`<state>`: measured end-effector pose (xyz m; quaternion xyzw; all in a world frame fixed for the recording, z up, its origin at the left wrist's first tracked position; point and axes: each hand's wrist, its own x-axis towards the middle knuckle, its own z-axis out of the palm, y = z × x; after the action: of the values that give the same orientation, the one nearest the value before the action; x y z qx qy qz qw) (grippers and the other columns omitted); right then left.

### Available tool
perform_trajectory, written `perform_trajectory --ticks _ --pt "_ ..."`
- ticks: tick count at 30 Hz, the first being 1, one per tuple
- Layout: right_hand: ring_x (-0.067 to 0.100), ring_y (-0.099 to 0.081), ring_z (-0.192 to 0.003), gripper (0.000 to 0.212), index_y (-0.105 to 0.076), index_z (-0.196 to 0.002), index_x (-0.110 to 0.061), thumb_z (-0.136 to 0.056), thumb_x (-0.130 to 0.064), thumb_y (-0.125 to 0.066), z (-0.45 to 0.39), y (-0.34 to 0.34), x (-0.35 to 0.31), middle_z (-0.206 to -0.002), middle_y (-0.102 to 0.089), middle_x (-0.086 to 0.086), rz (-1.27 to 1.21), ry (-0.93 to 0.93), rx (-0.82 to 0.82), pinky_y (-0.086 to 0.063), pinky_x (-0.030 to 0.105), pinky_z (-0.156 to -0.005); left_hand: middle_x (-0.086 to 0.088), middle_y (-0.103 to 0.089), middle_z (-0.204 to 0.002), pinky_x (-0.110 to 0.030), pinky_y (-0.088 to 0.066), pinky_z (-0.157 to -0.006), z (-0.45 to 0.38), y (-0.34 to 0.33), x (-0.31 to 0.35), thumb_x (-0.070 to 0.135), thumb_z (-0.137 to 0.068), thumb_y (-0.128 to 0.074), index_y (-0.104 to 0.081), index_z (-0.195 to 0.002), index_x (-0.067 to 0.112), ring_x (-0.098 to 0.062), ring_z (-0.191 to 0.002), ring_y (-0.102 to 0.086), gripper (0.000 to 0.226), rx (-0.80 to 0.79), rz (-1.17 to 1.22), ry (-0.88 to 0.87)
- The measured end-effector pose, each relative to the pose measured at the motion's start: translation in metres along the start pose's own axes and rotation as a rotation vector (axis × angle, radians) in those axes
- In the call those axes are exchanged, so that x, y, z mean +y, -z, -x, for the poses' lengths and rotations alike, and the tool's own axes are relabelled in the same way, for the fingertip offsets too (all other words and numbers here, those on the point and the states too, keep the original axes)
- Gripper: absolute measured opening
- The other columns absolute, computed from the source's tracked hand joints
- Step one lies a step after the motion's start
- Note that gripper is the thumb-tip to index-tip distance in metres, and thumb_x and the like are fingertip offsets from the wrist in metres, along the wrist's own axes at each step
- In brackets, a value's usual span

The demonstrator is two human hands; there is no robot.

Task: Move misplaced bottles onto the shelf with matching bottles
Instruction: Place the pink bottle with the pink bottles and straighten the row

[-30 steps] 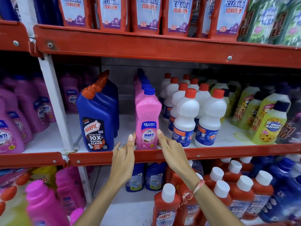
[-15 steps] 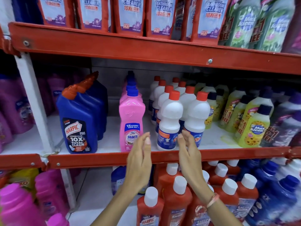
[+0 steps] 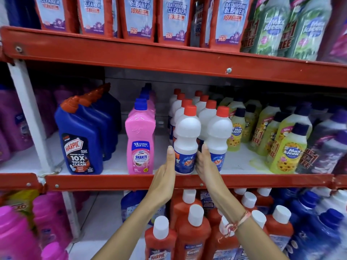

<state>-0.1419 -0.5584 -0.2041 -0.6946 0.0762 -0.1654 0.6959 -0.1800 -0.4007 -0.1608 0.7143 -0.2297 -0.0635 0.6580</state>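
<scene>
My hands have slid right from the pink Shakti bottle (image 3: 140, 141) to the front white Rin bottle (image 3: 185, 141) on the middle shelf (image 3: 112, 182). My left hand (image 3: 165, 177) and right hand (image 3: 205, 166) now flank its lower label, palms facing, fingers straight and touching its sides without curling round. I judge the pink row settled and this one being straightened or checked. It stands upright, long axis vertical, red cap up, label facing me.

White bottle (image 3: 186, 136), red cap (image 3: 190, 110), blue label (image 3: 183, 162); red shelf (image 3: 169, 182).
</scene>
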Motion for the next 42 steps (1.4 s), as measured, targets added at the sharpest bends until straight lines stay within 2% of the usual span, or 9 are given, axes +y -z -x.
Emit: perform_trajectory --ticks 7,10,16,20,23,28,32,35,42 --pt "0.010 -0.060 -0.106 0.067 -0.072 -0.074 -0.049 -0.055 -0.102 -0.034 0.045 -0.003 -0.032 -0.096 -0.065 -0.022 0.110 0.022 -0.013 -0.041 0.033 -0.105 0.008 -0.056 -0.121 -0.026 -0.032 -0.100 -0.009 0.003 0.004 0.075 -0.074 -0.013 -0.054 -0.112 0.045 -0.005 -0.107 -0.050 0.064 0.024 0.025 0.050" --pt "0.013 -0.062 -0.112 0.064 -0.068 -0.083 -0.047 -0.065 -0.097 -0.032 0.046 -0.002 -0.031 -0.113 -0.069 -0.008 0.122 0.037 0.000 -0.044 0.036 -0.106 0.004 -0.058 -0.123 -0.026 -0.032 -0.097 -0.011 0.001 -0.001 0.077 -0.071 -0.012 -0.052 -0.135 0.023 -0.003 -0.100 -0.050 0.094 0.048 0.004 0.053" --pt "0.007 -0.064 -0.114 0.073 -0.070 -0.111 -0.036 -0.076 -0.089 -0.034 0.051 0.003 -0.032 -0.114 -0.072 -0.011 0.146 0.083 -0.037 -0.047 0.037 -0.107 0.002 -0.060 -0.126 -0.025 -0.033 -0.095 -0.006 -0.004 -0.001 0.078 -0.074 -0.013 -0.056 -0.123 0.038 0.008 -0.090 -0.050 0.076 0.053 0.000 0.032" --pt "0.019 -0.075 -0.089 0.054 -0.076 -0.094 -0.015 -0.099 -0.055 -0.040 0.065 0.016 -0.049 -0.093 -0.078 0.004 0.071 0.248 0.318 -0.058 0.040 -0.088 0.014 -0.056 -0.117 -0.004 -0.036 -0.082 0.004 -0.012 0.000 0.065 -0.088 -0.016 -0.052 -0.129 0.033 0.011 -0.091 -0.050 0.063 0.223 -0.103 -0.079" --pt "0.017 -0.071 -0.077 0.045 -0.071 -0.085 -0.015 -0.105 -0.040 -0.039 0.063 0.040 -0.059 -0.084 -0.074 0.004 0.021 0.384 0.592 -0.058 0.042 -0.081 0.014 -0.058 -0.114 -0.016 -0.043 -0.091 0.011 -0.026 -0.005 0.063 -0.094 -0.020 -0.052 -0.113 0.040 0.012 -0.104 -0.052 0.044 0.401 -0.147 -0.271" --pt "0.021 -0.050 -0.134 0.068 -0.052 -0.140 -0.023 -0.095 -0.067 -0.027 0.029 0.069 -0.044 -0.147 -0.053 0.004 0.114 0.038 0.196 -0.037 0.041 -0.113 0.015 -0.039 -0.149 -0.025 -0.021 -0.119 0.005 -0.057 -0.003 0.067 -0.088 -0.019 -0.039 -0.144 0.029 0.005 -0.135 -0.032 0.070 0.035 -0.103 -0.096" --pt "0.011 -0.053 -0.126 0.059 -0.058 -0.118 -0.042 -0.080 -0.074 -0.026 0.031 0.069 -0.044 -0.136 -0.056 -0.005 0.121 0.062 0.033 -0.037 0.034 -0.112 0.009 -0.021 -0.161 -0.037 -0.015 -0.124 -0.014 -0.077 0.002 0.082 -0.077 -0.013 -0.019 -0.153 0.030 -0.008 -0.149 -0.018 0.092 0.003 -0.129 -0.021" --pt "0.016 -0.051 -0.130 0.074 -0.053 -0.132 -0.033 -0.078 -0.075 -0.025 0.030 0.076 -0.043 -0.134 -0.057 0.000 0.137 0.028 0.043 -0.034 0.040 -0.119 0.004 -0.033 -0.158 -0.041 -0.022 -0.122 -0.023 -0.082 0.007 0.077 -0.081 -0.009 -0.022 -0.150 0.039 -0.019 -0.146 -0.028 0.080 -0.014 -0.132 0.022" --pt "0.017 -0.052 -0.133 0.067 -0.067 -0.092 -0.052 -0.066 -0.097 -0.025 0.028 0.081 -0.039 -0.144 -0.057 0.002 0.208 0.000 0.012 -0.034 0.046 -0.119 0.001 -0.048 -0.148 -0.048 -0.035 -0.115 -0.025 -0.075 0.000 0.097 -0.059 -0.004 -0.033 -0.145 0.042 -0.022 -0.136 -0.043 0.107 -0.004 -0.153 0.047"
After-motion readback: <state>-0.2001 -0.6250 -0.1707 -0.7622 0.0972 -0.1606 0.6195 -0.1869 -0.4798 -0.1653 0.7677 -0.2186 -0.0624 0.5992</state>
